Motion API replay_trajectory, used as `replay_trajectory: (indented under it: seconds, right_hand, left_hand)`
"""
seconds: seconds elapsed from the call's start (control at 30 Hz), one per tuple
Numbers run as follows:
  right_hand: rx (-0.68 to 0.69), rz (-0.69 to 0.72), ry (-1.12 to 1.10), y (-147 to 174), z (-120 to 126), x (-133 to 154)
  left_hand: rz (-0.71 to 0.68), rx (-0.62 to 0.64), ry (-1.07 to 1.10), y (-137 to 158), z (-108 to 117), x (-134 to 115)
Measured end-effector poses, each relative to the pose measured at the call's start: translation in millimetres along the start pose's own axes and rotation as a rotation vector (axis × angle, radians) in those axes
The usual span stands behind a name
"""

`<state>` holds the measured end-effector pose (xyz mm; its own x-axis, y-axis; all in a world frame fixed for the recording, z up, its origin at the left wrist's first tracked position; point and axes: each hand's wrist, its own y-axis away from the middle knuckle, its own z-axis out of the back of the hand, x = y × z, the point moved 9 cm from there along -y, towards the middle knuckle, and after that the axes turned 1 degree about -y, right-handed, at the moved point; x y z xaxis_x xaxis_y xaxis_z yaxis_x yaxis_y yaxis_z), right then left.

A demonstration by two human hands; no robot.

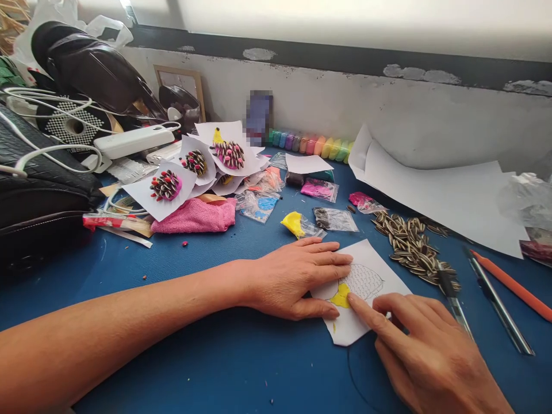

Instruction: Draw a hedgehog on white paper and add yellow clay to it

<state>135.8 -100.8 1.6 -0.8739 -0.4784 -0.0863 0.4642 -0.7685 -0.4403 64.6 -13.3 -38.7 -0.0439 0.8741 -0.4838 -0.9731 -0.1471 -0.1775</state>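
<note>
A piece of white paper (360, 253) with a pencil-like drawing of a scaly oval body lies on the blue table. Flattened yellow clay (341, 295) covers the drawing's pointed lower-left part. Across the paper's left side, my left hand (302, 276) rests flat, fingers stretched and holding the sheet down. My right hand (431, 339) comes from the lower right, its index fingertip touching the right edge of the yellow clay. The other fingers of that hand are bent, and nothing shows in them. Just beyond the paper lies an opened packet of yellow clay (294, 223).
Sunflower seeds (409, 244) are heaped right of the paper, near a pen (452, 299), a craft knife (500, 305) and an orange tool (513, 284). Seed-covered clay figures (166, 185) on paper stand behind a pink cloth (194, 215). Clay packets (335, 218) and white sheets (440, 178) lie behind.
</note>
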Motion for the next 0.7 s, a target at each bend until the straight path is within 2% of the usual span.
replay_trajectory:
  seconds: [0.4, 0.7]
  right_hand:
    - [0.001, -0.016, -0.023, 2.4, -1.6, 0.0]
    - [0.005, -0.284, -0.106, 9.5, -4.1, -16.0]
  left_hand:
    - [-0.004, -0.006, 0.011, -0.1, 2.0, -1.2]
    - [0.018, 0.010, 0.010, -1.2, 1.9, -0.3]
